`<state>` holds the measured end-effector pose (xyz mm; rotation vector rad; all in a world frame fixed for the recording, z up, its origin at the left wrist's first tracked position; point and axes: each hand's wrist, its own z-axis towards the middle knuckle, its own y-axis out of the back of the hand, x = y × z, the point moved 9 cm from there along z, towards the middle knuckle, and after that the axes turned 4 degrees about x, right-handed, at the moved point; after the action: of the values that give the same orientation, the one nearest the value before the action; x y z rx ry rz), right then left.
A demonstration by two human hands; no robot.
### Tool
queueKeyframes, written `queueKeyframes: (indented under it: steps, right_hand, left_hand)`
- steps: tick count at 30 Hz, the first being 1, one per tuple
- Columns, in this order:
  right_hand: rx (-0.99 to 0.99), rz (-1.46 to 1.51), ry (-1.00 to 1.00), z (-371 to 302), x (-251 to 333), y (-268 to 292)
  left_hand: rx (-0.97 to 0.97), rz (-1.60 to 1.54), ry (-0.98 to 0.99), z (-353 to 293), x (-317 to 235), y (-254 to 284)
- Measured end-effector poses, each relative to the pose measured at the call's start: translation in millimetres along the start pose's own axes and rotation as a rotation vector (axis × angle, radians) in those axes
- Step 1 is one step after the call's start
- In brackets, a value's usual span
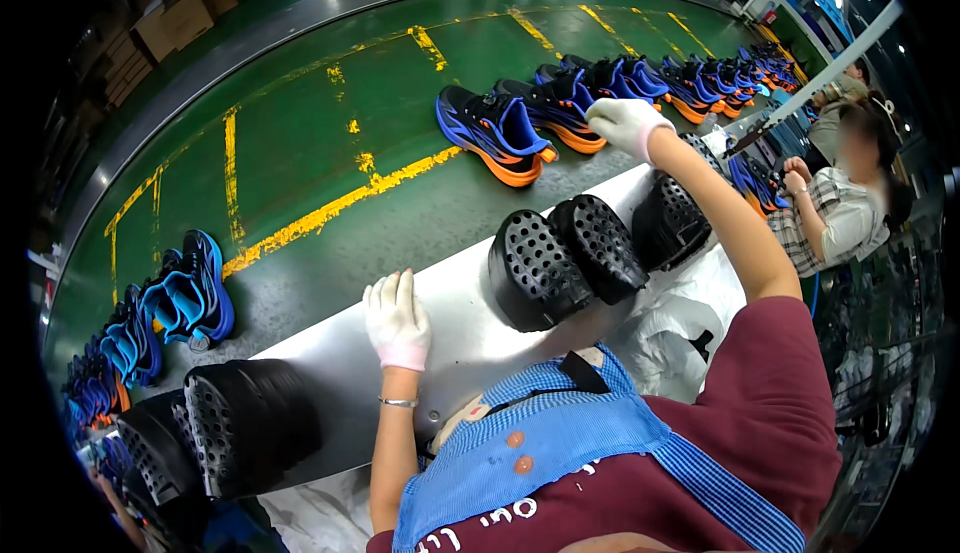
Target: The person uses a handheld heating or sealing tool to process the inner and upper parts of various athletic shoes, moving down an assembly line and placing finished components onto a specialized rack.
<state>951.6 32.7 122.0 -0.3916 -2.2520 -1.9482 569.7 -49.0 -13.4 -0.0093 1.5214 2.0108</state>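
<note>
My left hand, in a white knit glove, lies with its fingers stretched out on the bare metal ledge. My right hand, gloved the same way, reaches out over a row of sneakers, its fingers bent together. Its fingertips overlap the heel of a black, blue and orange sneaker; whether they grip it or hold something small cannot be made out. Left of that, a similar sneaker stands on the green surface. Black, clog-shaped pieces with round holes sit on the ledge between my arms.
More black holed pieces stand at the ledge's left end. Blue-lined sneakers line the left side. Further sneakers run toward the far right. Yellow lines mark the green surface. A co-worker sits at right, near a pale post.
</note>
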Motion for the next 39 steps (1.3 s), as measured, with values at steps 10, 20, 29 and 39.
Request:
queueKeyframes:
  steps: [10,20,29,39]
  right_hand:
    - [0.174,0.096,-0.134,114,-39,-84]
    - [0.331,-0.085,-0.09,130,68,-111]
    - [0.415,-0.123,0.303,74,195,-129]
    - [0.481,-0.071,0.278,73,200,-118]
  left_hand:
    - [-0.007,-0.004,0.032,8,-3,-4]
    - [-0.04,-0.139,0.108,18,8,-8]
    - [-0.121,-0.246,0.19,145,-11,47]
    - [0.316,-1.131,0.526,158,81,-30]
